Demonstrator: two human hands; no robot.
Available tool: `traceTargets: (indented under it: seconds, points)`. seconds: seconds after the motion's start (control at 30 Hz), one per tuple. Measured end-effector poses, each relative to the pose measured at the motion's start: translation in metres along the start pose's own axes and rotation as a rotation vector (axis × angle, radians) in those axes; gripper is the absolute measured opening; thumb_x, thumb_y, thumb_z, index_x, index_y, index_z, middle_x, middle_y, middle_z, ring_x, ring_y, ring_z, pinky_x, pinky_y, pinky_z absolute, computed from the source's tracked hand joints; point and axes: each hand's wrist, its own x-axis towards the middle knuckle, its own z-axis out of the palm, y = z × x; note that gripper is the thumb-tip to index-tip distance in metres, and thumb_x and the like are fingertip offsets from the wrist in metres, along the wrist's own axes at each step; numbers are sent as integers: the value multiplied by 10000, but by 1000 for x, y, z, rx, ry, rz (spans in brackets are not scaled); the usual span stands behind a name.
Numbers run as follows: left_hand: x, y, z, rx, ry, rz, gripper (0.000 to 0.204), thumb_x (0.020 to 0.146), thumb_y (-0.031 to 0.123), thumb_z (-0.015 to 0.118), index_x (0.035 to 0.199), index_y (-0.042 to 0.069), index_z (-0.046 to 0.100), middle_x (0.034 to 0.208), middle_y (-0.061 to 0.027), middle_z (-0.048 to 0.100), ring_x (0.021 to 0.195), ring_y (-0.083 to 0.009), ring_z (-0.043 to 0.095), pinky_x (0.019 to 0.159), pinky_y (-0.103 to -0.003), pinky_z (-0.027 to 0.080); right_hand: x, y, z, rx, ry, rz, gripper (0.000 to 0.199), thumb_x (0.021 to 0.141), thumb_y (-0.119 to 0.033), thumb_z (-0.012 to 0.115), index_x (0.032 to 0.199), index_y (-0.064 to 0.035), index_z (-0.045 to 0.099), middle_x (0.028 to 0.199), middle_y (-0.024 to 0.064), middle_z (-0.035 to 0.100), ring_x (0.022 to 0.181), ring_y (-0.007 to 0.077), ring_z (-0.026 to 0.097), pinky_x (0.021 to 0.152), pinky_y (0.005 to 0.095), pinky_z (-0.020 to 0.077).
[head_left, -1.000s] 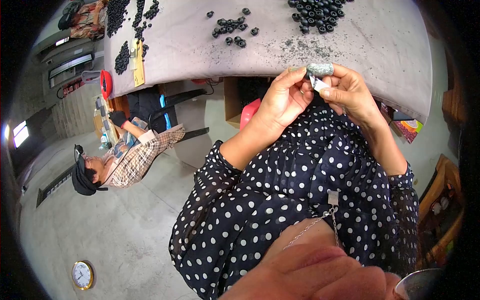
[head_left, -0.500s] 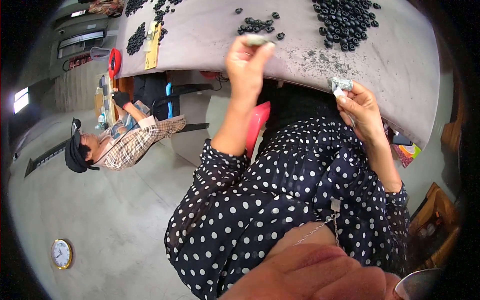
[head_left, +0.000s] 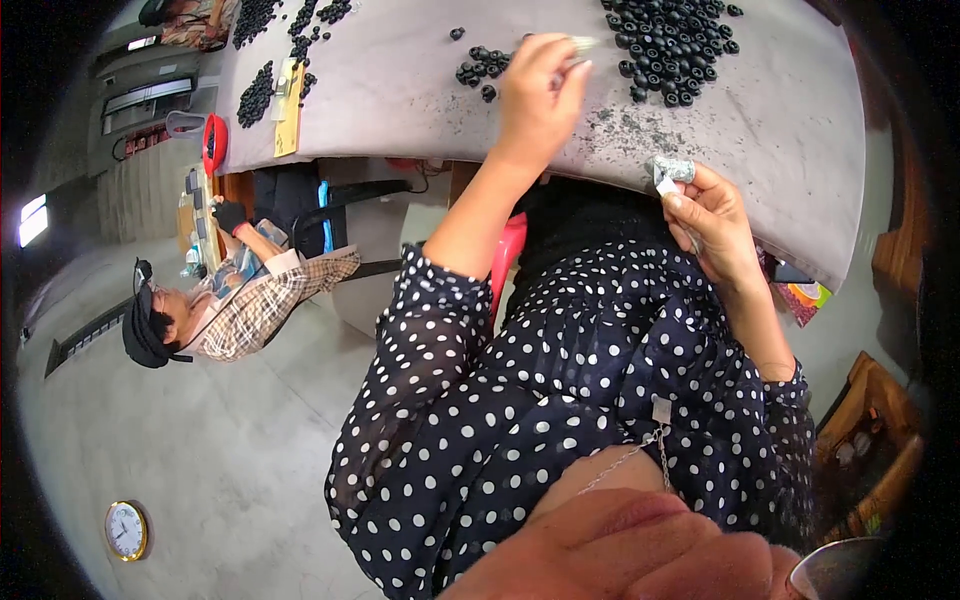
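Note:
My left hand hangs over the table between two groups of small black round parts. Its index finger wears a pale wrap, blurred by motion; thumb and index finger point right, slightly apart, and I make out nothing between them. At the table's near edge, my right hand pinches a small white flat piece, mostly hidden by the fingers. A smudged grey-silver wrap covers its index finger. The smaller group of black parts lies left of my left hand, the larger pile to its right.
Dark crumbs are scattered on the grey-covered table. Further left lie more black parts, a yellow strip and a red bowl. A co-worker sits at the left; a red stool shows beside me.
My left hand has moved right, from near the smaller group toward the larger pile. My right hand keeps its pinch on the white piece. The whole view has shifted slightly.

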Motion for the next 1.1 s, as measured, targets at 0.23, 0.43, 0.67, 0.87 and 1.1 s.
traceTargets:
  seconds: [0.23, 0.43, 0.67, 0.87, 1.1]
  points:
    - [22, -11, 30, 26, -380, 37, 175, 726, 77, 675, 877, 5, 626, 811, -99, 606, 648, -204, 584, 603, -293, 469, -2, -5, 1, 7, 10, 32, 244, 836, -86, 610, 1058, 6, 566, 710, -7, 544, 487, 18, 419, 405, 151, 327]
    - [14, -3, 21, 110, -431, 9, 206, 718, 58, 684, 913, 18, 633, 766, -57, 599, 635, -113, 577, 595, -239, 469, -3, -6, -1, -13, -12, 24, 217, 841, -97, 607, 1034, -1, 582, 704, -21, 542, 491, 20, 424, 412, 157, 320]
    - [-14, 4, 1, -387, -230, -371, 239, 817, 55, 620, 1036, -26, 573, 842, -63, 607, 662, -116, 570, 630, -212, 481, 0, -3, -1, -86, 34, -10, 238, 844, -129, 618, 1047, -9, 585, 703, -45, 534, 492, 15, 414, 431, 152, 319]
    - [-47, 40, -12, -1379, -237, -1215, 61, 844, 66, 585, 901, 46, 585, 823, -89, 628, 658, -125, 587, 628, -261, 518, -4, -3, 5, -158, 69, -56, 305, 827, -99, 638, 1107, -8, 561, 730, -41, 534, 535, 2, 442, 449, 139, 339]
    - [-69, 51, -5, -1583, -199, -1402, 82, 858, 88, 582, 934, 56, 570, 842, -59, 617, 702, -123, 586, 651, -269, 521, -4, -6, 11, -134, -53, -47, 364, 830, -118, 640, 1148, -13, 497, 716, -36, 518, 558, 6, 441, 448, 144, 330]
